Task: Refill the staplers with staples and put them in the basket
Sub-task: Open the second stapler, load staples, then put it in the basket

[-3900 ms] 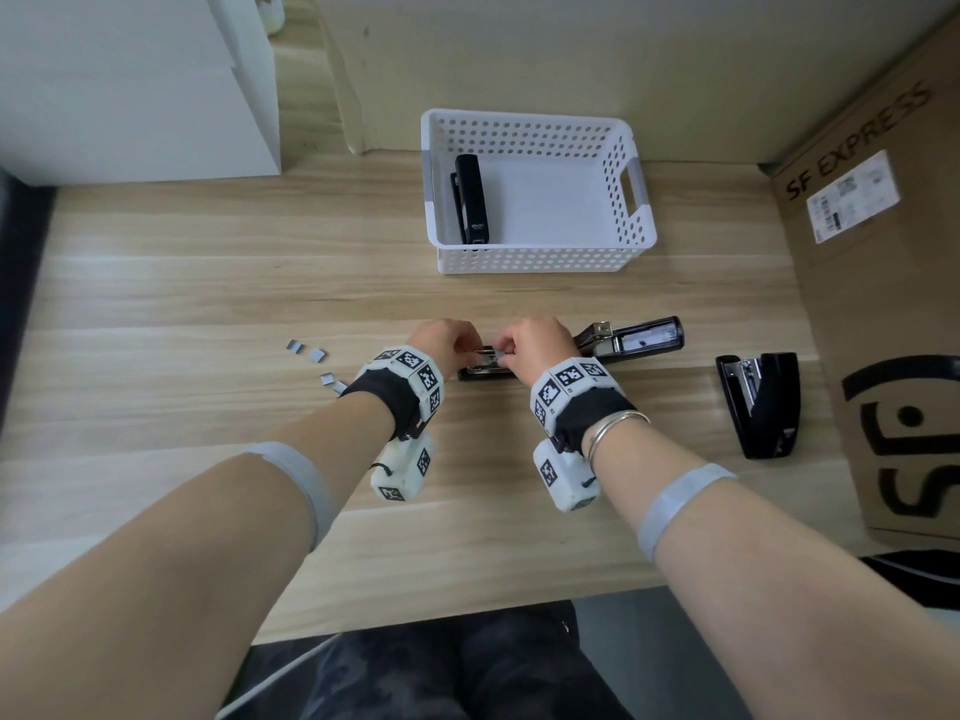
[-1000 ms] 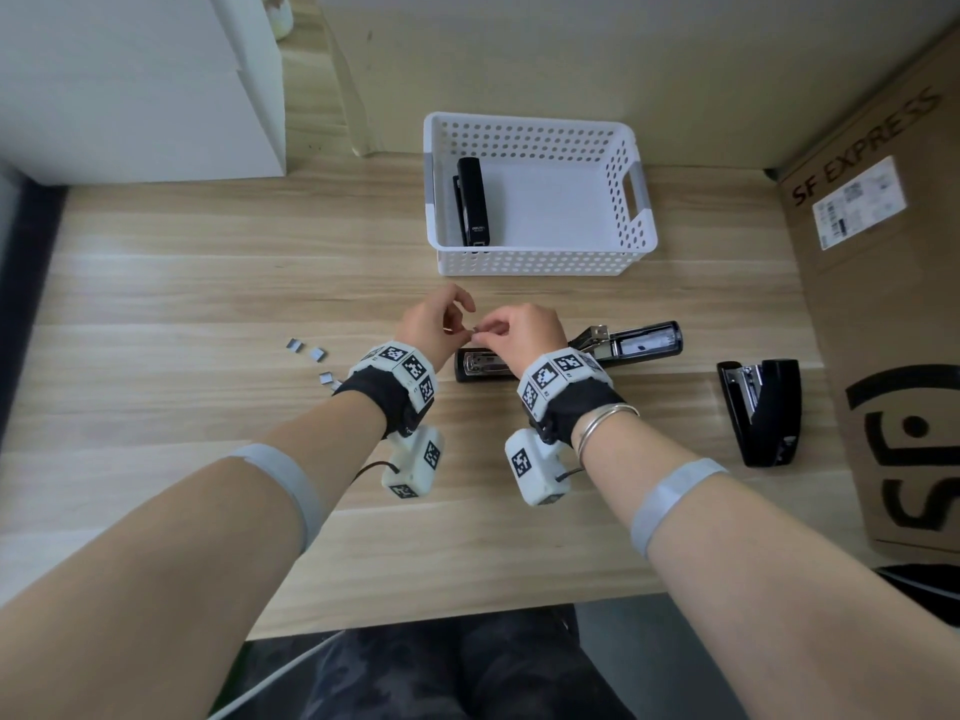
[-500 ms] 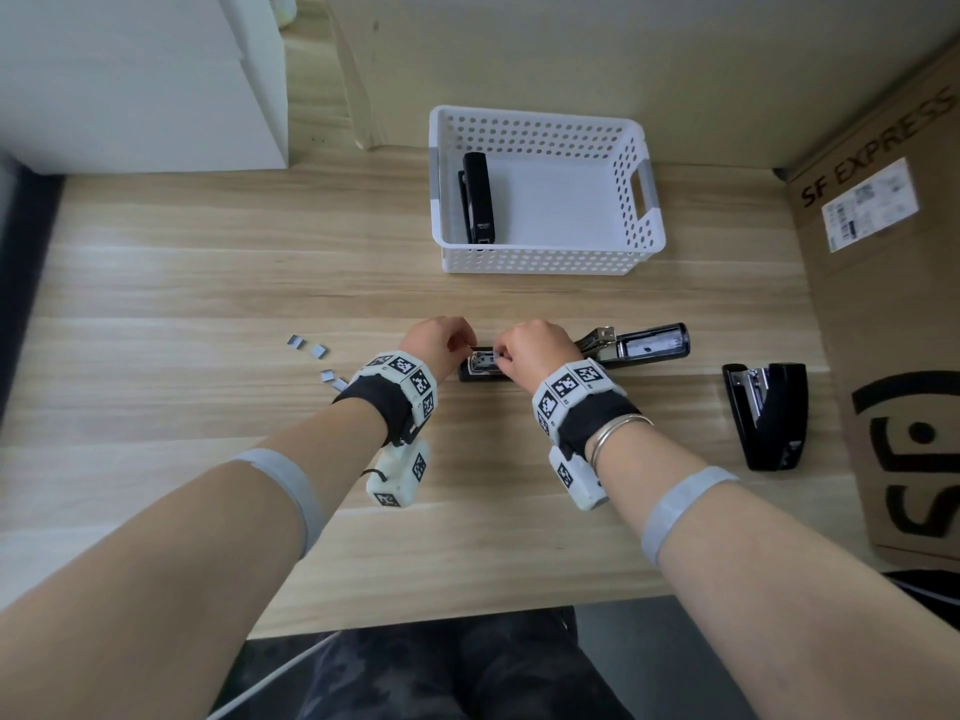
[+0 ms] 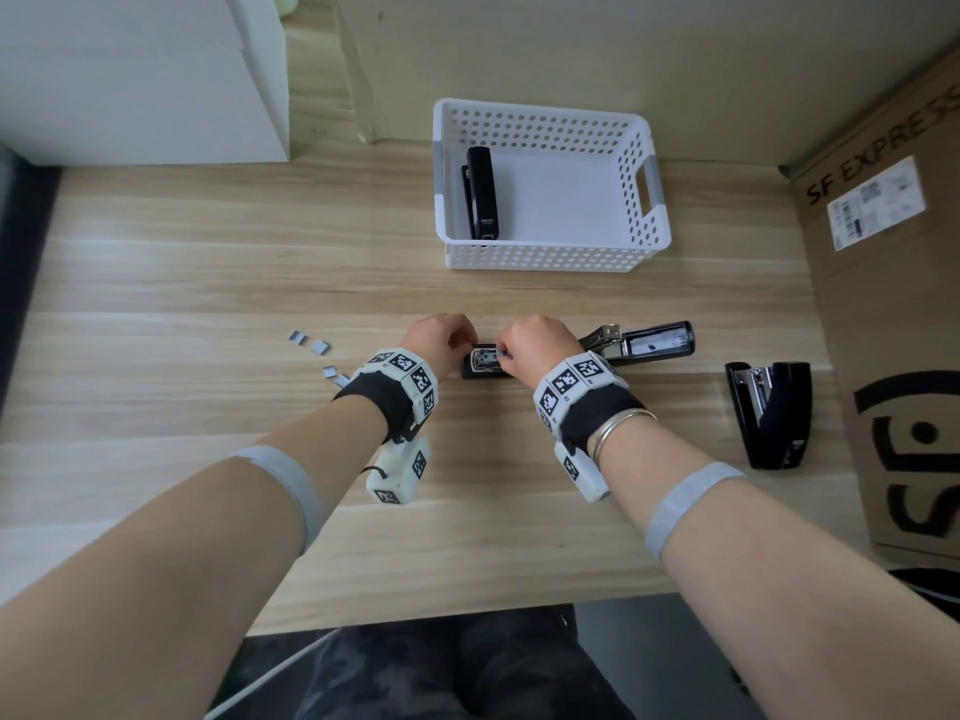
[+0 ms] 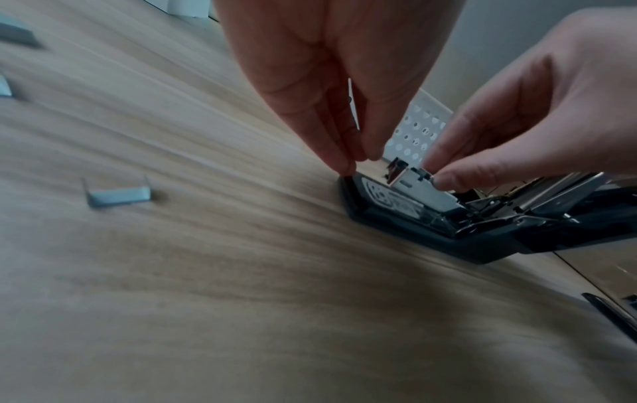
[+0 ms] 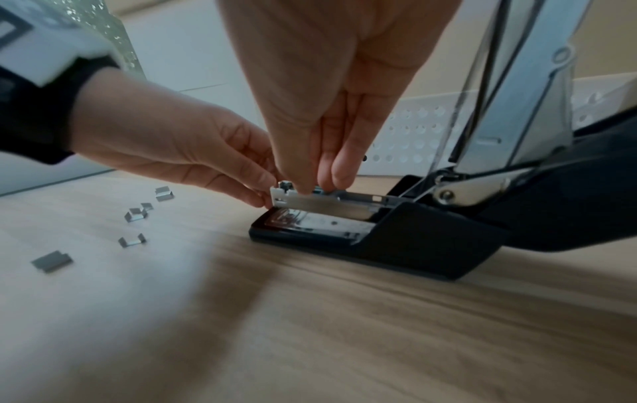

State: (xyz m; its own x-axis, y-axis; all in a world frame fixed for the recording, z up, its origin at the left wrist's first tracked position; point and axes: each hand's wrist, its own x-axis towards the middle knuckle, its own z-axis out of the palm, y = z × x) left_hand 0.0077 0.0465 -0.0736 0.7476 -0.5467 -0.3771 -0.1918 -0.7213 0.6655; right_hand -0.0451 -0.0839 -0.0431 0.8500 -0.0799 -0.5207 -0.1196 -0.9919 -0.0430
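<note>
A black stapler (image 4: 655,345) lies open at the table's middle, its lid flipped right and its metal magazine (image 6: 327,202) bare. My left hand (image 4: 441,336) pinches the front end of the magazine and base, fingertips (image 5: 344,161) together. My right hand (image 4: 536,345) pinches a short staple strip (image 6: 285,185) down into the magazine's front, seen under its fingertips (image 6: 322,182). The white basket (image 4: 550,254) stands behind with one shut black stapler (image 4: 482,192) in it. A third black stapler (image 4: 771,413) lies partly open at the right.
Several loose staple strips (image 4: 319,348) lie left of my left wrist, also visible as staple strips (image 6: 132,240) in the right wrist view. A cardboard box (image 4: 904,314) borders the table's right side. A white cabinet (image 4: 140,75) stands at the back left.
A second ago both hands were raised just above the stapler with fingertips together. They came down onto the magazine's front half a second ago and have barely moved since.
</note>
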